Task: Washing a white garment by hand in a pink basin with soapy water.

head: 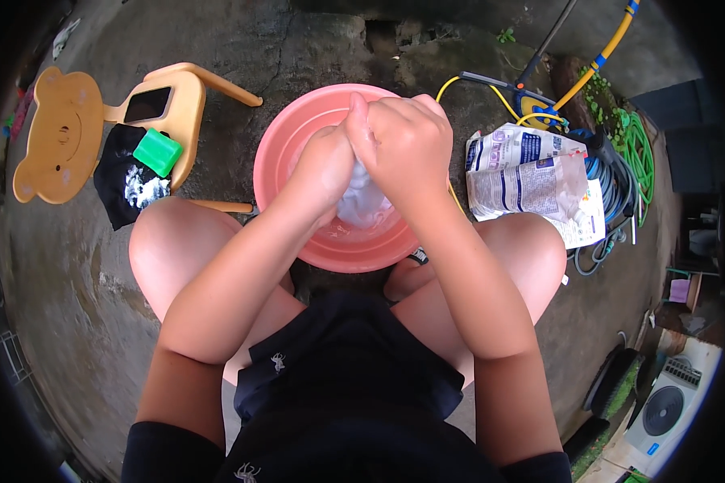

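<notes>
A pink plastic basin [272, 181] stands on the ground between my knees, with some soapy water in its bottom. Over it, my left hand [328, 166] and my right hand [408, 139] press together, fingers curled around a wet, pale cloth [362, 196]. The cloth bunches below my hands and hangs down into the basin. Suds cling to my right thumb. Much of the cloth is hidden by my hands and wrists.
Left of the basin, a yellow bear-faced child's chair [184, 127] carries a phone [148, 104], a green soap bar [158, 152] and a foam-streaked black cloth [113, 157]. At right lie printed plastic bags [519, 175], a coiled green hose [640, 163] and a yellow hose [607, 54].
</notes>
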A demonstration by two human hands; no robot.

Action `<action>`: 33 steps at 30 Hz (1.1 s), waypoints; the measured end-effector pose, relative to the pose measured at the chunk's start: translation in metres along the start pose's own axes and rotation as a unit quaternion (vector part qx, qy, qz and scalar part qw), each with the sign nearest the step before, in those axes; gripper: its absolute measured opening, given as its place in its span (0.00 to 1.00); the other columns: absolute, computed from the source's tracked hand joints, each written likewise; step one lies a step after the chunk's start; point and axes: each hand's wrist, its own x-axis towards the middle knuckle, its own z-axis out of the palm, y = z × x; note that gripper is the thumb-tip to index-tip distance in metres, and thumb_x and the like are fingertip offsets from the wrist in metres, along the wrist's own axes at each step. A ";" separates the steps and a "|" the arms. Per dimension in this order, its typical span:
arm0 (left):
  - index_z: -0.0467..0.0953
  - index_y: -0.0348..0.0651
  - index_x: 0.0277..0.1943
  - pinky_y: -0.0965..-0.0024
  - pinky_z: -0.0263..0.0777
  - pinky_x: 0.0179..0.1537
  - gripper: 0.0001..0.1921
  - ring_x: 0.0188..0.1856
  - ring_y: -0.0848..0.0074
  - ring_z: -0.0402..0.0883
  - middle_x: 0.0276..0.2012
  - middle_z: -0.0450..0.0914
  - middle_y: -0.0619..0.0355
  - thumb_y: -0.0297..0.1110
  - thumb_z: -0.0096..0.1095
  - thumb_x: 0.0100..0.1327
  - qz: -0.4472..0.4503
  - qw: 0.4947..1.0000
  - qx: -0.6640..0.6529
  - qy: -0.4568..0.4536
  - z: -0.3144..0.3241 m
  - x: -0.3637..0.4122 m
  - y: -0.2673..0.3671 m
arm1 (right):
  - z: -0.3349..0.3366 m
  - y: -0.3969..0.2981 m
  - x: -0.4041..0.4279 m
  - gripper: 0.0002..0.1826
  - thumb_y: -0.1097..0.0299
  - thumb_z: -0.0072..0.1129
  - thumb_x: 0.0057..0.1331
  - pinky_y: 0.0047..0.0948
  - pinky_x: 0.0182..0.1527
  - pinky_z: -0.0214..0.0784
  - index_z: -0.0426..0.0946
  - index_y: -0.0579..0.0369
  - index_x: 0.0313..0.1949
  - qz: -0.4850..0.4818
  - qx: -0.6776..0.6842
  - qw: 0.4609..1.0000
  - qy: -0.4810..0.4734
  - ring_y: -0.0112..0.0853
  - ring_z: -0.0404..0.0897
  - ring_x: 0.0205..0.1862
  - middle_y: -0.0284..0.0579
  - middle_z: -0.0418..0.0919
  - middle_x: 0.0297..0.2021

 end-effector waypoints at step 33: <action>0.77 0.39 0.40 0.74 0.71 0.38 0.17 0.36 0.80 0.78 0.35 0.80 0.60 0.44 0.46 0.72 -0.025 0.999 -0.026 -0.018 0.000 0.003 -0.002 | 0.002 0.003 0.001 0.18 0.70 0.62 0.59 0.35 0.27 0.62 0.68 0.56 0.13 0.006 0.009 1.000 0.001 0.39 0.70 0.16 0.42 0.71 0.13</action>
